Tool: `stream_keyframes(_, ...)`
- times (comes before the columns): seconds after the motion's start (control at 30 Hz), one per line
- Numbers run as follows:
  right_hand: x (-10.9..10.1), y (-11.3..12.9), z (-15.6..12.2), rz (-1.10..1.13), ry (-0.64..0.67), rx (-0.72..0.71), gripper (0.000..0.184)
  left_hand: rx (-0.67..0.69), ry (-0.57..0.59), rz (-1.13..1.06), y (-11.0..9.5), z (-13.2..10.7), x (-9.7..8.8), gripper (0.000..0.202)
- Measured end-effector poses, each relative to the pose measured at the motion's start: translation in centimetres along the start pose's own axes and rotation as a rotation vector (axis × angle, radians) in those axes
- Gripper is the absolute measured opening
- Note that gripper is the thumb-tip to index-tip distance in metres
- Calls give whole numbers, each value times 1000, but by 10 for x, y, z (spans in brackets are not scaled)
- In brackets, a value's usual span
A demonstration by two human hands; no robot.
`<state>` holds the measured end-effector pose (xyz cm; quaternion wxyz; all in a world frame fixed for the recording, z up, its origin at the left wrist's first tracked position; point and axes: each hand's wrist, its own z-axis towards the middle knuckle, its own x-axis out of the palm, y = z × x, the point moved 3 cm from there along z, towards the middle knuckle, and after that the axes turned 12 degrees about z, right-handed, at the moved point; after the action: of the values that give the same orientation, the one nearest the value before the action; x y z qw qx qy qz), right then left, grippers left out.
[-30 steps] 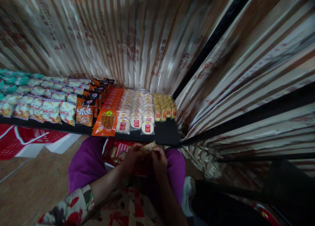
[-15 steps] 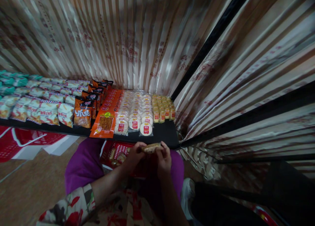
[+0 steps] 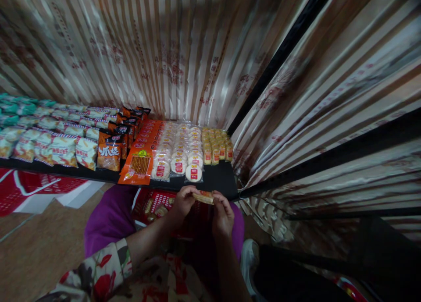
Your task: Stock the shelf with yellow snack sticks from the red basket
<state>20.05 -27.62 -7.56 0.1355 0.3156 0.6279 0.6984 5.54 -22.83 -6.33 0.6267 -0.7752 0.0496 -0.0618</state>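
Observation:
Between my two hands is a small yellow wrapped snack (image 3: 204, 197) with a red label facing up. My left hand (image 3: 183, 204) pinches its left end, and my right hand (image 3: 223, 213) grips the right end. They hold it above a red plastic basket (image 3: 138, 205) at my lap, in which several wrapped snacks (image 3: 161, 210) lie. Just beyond my hands is a black shelf (image 3: 217, 179). On its right end stand rows of similar yellow snack packs (image 3: 215, 155), beside stacks of round white wrapped crackers (image 3: 194, 172).
Farther left on the shelf are orange flat packs (image 3: 138, 164), an orange-black bag (image 3: 109, 152) and white snack bags (image 3: 64, 149). Another red basket (image 3: 29, 194) sits below. Striped curtains (image 3: 184, 52) and a black post (image 3: 279, 61) stand behind. A person's shoe (image 3: 250, 260) is at right.
The snack has been turned between my hands, so its red label now shows. My right hand has shifted slightly right and down.

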Motion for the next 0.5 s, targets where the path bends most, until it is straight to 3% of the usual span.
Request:
stream_keyframes(0.27,-4,-6,6,50,-10,-14,20,-3,27,-87,-4,2,9,10)
stream_keyframes(0.5,-4,-6,14,112,-57,43,31,-30,61,-215,-11,7,19,14)
